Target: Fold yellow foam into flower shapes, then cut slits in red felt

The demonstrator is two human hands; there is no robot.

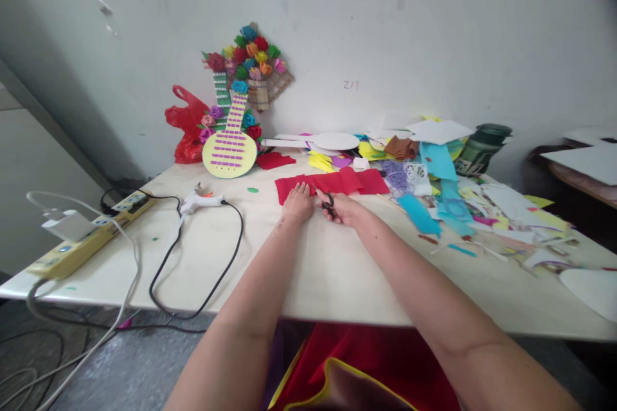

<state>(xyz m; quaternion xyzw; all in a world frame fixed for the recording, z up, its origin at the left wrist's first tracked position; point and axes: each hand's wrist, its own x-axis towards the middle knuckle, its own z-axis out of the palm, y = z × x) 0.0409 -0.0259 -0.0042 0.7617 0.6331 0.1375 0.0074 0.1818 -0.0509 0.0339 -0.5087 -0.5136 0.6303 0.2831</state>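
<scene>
A long strip of red crepe paper (373, 182) lies across the middle of the table, with a fold or overlap right of centre. My left hand (299, 202) rests on its left part, fingers stretched out and pressing it down. In my right hand (341, 208) is a pair of scissors (328, 203) with dark handles, fingers closed round the loops. The blades point up and left at the paper's near edge, close to my left fingertips. Whether they are cutting into the paper cannot be made out.
Left lie a white glue gun (205, 201) with a black cord and a yellow power strip (91, 237). A lute-shaped paper craft (230, 153) and paper flowers (255, 51) stand against the wall. Paper scraps (511, 205) and a green bottle (482, 149) are at right.
</scene>
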